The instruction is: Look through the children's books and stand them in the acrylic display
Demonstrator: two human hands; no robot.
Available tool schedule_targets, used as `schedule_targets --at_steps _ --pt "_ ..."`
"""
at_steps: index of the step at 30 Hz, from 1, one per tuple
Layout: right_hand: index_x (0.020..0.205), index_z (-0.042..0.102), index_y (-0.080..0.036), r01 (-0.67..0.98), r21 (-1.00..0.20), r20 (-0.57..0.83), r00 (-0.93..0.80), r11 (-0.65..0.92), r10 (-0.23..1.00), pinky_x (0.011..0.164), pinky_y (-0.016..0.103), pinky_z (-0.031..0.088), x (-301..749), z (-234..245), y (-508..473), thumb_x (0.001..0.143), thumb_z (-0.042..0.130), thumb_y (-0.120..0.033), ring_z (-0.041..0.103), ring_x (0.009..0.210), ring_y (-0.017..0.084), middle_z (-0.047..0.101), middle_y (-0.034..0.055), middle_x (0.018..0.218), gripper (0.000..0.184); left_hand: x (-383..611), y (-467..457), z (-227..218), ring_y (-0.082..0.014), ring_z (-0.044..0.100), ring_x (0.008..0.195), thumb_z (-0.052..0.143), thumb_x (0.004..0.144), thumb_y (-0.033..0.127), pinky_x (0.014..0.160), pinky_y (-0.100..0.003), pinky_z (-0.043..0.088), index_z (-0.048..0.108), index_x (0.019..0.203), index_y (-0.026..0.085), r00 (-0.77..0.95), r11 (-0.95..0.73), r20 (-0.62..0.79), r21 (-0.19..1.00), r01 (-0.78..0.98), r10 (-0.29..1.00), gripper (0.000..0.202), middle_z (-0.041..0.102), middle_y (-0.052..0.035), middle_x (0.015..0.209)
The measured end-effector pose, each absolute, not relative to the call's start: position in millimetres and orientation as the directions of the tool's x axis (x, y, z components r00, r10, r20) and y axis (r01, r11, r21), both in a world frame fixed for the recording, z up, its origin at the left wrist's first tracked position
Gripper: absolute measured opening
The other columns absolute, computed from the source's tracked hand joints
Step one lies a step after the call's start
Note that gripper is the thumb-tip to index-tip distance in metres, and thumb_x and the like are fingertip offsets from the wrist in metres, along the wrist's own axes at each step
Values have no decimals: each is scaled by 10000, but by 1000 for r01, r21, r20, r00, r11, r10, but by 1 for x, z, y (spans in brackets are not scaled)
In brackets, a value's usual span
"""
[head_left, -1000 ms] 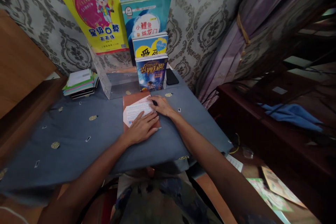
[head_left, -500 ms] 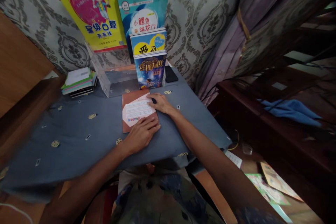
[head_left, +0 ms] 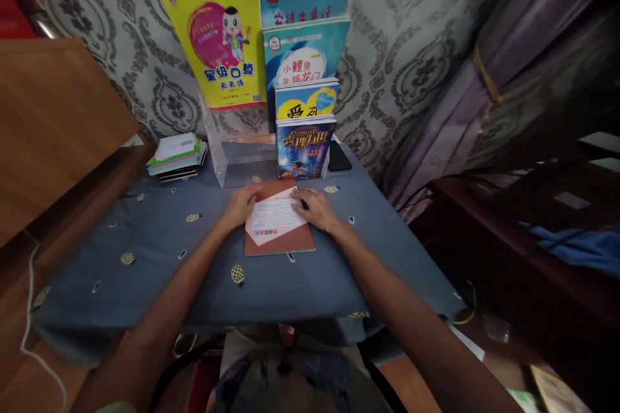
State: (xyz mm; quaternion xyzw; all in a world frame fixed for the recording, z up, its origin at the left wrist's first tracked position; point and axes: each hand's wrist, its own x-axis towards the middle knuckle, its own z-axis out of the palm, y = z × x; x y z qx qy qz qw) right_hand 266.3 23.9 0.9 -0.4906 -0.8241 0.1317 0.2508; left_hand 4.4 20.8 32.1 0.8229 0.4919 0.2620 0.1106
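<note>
A brown notebook (head_left: pixel 285 242) lies on the blue-grey tablecloth (head_left: pixel 145 251), with a white printed sheet (head_left: pixel 274 218) on top of it. My left hand (head_left: pixel 241 204) rests at the notebook's upper left corner, fingers curled onto the edge of the sheet. My right hand (head_left: pixel 317 208) lies at the sheet's right edge, fingers closed around a dark pen (head_left: pixel 303 204) of which only a short part shows.
Several children's books (head_left: pixel 304 142) stand in a clear acrylic rack (head_left: pixel 232 161) against the patterned wall. A stack of thin booklets (head_left: pixel 177 156) sits at the back left. A black phone (head_left: pixel 338 156) lies beside the rack. Purple curtain and dark wooden furniture fill the right.
My left hand moved from the lower part of the sheet up to the notebook's upper left corner. The right hand stayed at the sheet's right edge. The view shifted.
</note>
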Motion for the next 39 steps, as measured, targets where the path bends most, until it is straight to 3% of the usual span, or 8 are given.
schedule_targets --at_steps 4,8,12,22,29,39 --pt "1271 653 -188 769 -391 294 -416 506 860 1045 517 420 264 5 18 924 544 -286 507 1304 315 631 128 1363 377 -12 56 9 -236 635 1192 427 860 87 1092 -466 460 658 1231 172 250 -402 350 482 779 903 445 696 -90 1268" --pt "1222 670 -172 799 -241 292 -482 551 826 1046 500 392 245 14 19 934 530 -241 513 1263 315 646 140 1327 327 -20 63 -8 -206 637 1200 400 850 67 1094 -436 465 638 1255 183 252 -435 374 569 697 893 485 699 -71 1271" --pt "1224 662 -152 716 -180 242 -633 675 736 1007 435 411 202 28 31 969 498 -213 556 1149 276 670 142 1226 309 -28 68 -8 -189 639 1203 370 851 52 1118 -444 437 560 1339 157 256 -450 376 642 621 891 534 731 -76 1207" --pt "1250 683 -180 603 -185 268 -729 776 630 994 449 418 151 24 23 999 502 -284 529 1158 285 632 154 1193 327 -31 67 -7 -187 645 1201 373 826 30 1093 -394 459 596 1253 145 295 -464 359 676 572 886 495 714 -97 1238" --pt "1360 596 -130 495 -175 244 -816 851 525 1169 457 323 151 5 -16 1030 409 -265 460 1380 256 582 154 1416 403 -28 63 -2 -180 652 1191 362 842 21 1085 -370 465 613 1201 157 280 -448 351 678 582 894 458 734 -70 1199" --pt "1470 462 -125 473 -235 163 -842 849 514 1231 471 244 154 11 -65 1028 424 -355 312 1485 237 436 144 1543 500 -23 56 0 -186 655 1182 402 875 32 1085 -380 459 641 1181 173 278 -457 366 642 616 888 413 747 -56 1171"
